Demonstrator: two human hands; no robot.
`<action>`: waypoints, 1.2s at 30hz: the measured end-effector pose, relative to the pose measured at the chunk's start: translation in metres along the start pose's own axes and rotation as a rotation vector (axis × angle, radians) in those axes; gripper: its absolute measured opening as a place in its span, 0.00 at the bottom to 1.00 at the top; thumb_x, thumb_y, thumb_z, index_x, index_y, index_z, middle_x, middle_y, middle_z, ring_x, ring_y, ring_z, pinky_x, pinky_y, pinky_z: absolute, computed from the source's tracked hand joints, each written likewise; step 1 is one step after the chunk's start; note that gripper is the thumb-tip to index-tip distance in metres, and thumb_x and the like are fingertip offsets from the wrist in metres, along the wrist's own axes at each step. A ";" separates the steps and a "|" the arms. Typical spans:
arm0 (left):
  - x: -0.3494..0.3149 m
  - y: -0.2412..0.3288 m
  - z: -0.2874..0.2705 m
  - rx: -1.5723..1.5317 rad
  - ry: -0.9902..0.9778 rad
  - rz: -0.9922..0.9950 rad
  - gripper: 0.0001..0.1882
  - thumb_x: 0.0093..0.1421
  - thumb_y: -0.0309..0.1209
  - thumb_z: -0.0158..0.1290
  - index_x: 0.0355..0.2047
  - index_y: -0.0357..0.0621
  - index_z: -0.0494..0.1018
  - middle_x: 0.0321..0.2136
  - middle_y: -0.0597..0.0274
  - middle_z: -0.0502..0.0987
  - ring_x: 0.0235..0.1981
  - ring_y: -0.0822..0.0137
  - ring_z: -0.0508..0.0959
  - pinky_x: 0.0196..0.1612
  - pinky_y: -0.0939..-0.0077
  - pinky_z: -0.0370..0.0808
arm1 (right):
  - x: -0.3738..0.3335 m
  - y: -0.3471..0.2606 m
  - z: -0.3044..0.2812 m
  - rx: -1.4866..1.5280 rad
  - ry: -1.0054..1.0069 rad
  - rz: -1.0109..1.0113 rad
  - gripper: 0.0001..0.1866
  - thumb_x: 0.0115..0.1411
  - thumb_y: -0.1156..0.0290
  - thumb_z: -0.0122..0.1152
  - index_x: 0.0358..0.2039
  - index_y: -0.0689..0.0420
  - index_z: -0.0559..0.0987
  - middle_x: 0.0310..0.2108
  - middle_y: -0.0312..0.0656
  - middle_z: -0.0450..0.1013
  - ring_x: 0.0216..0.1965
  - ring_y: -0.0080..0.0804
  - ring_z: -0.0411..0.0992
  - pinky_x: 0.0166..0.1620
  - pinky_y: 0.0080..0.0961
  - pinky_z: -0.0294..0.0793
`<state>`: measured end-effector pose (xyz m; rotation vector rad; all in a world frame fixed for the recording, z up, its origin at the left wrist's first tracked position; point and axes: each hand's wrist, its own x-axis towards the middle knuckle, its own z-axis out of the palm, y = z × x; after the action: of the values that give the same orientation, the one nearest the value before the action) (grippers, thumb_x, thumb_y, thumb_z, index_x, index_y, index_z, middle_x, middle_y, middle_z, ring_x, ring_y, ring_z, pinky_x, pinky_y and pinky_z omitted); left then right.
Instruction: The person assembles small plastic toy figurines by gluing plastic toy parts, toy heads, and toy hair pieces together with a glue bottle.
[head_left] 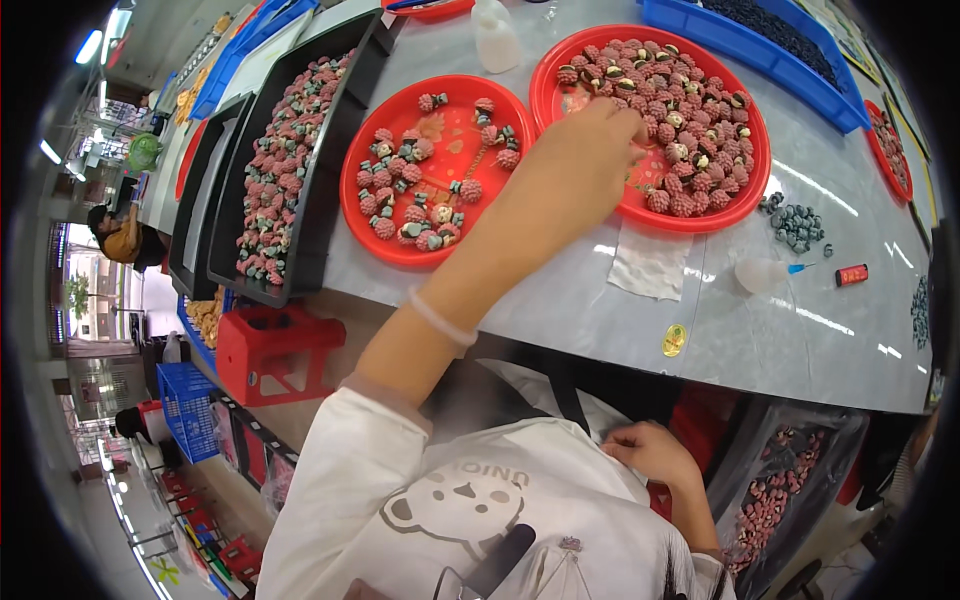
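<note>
My left hand [590, 165] reaches over the right red plate [648, 222], its fingers bent together among the pink bumpy, berry-like pieces [690, 100]; what they pinch, if anything, is hidden. Some of these pieces show cream and dark parts. Under my left forearm, the left red plate [352, 215] holds pink pieces with grey-green bits attached [400, 160], spread loosely. My right hand [655, 455] is low by my body, below the table's front edge, fingers curled in; I cannot make out anything in it.
A long black tray [318, 190] of pink and grey-green pieces stands left. A white bottle [495, 38] and blue tray [760, 45] are at the back. Right lie dark green pieces [798, 228], a needle-tipped squeeze bottle [762, 274] and a small red object [852, 275]. A red stool [270, 350] stands below left.
</note>
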<state>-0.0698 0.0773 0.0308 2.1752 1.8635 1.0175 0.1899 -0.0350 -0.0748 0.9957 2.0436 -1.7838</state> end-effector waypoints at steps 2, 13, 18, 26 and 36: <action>-0.012 0.020 -0.010 -0.386 -0.044 -0.049 0.06 0.50 0.25 0.49 0.29 0.37 0.66 0.25 0.60 0.69 0.28 0.68 0.71 0.31 0.80 0.67 | -0.011 -0.009 -0.004 -0.115 0.118 0.039 0.09 0.48 0.69 0.56 0.20 0.62 0.73 0.13 0.36 0.65 0.17 0.20 0.65 0.23 0.18 0.62; -0.083 0.052 0.032 -1.434 -0.124 -0.489 0.11 0.49 0.27 0.53 0.31 0.35 0.66 0.30 0.52 0.69 0.31 0.68 0.72 0.31 0.83 0.71 | -0.014 -0.061 -0.126 0.019 1.154 -0.417 0.21 0.39 0.80 0.58 0.37 0.62 0.68 0.35 0.38 0.66 0.37 0.24 0.62 0.41 0.19 0.59; -0.080 0.046 0.037 -1.594 -0.150 -0.510 0.15 0.49 0.32 0.54 0.33 0.36 0.64 0.31 0.51 0.69 0.28 0.68 0.73 0.30 0.82 0.72 | 0.012 -0.069 -0.127 0.180 1.053 -0.491 0.18 0.48 0.73 0.56 0.40 0.65 0.67 0.31 0.41 0.70 0.31 0.22 0.66 0.37 0.16 0.64; -0.078 0.043 0.037 -1.646 -0.189 -0.606 0.20 0.48 0.39 0.54 0.33 0.35 0.64 0.30 0.50 0.69 0.27 0.67 0.74 0.27 0.83 0.73 | -0.028 -0.072 -0.114 0.332 1.036 -0.519 0.23 0.52 0.59 0.53 0.37 0.69 0.67 0.28 0.48 0.68 0.21 0.26 0.67 0.23 0.17 0.64; -0.077 0.043 0.039 -1.617 -0.122 -0.588 0.23 0.47 0.43 0.53 0.35 0.37 0.64 0.30 0.51 0.69 0.27 0.68 0.74 0.23 0.87 0.70 | -0.025 -0.081 -0.128 0.345 0.864 -0.658 0.24 0.50 0.56 0.53 0.37 0.65 0.66 0.33 0.49 0.61 0.34 0.31 0.63 0.38 0.18 0.63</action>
<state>-0.0149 0.0097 -0.0107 0.6520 0.7747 1.3607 0.1878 0.0764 0.0304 1.5155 2.8884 -2.3589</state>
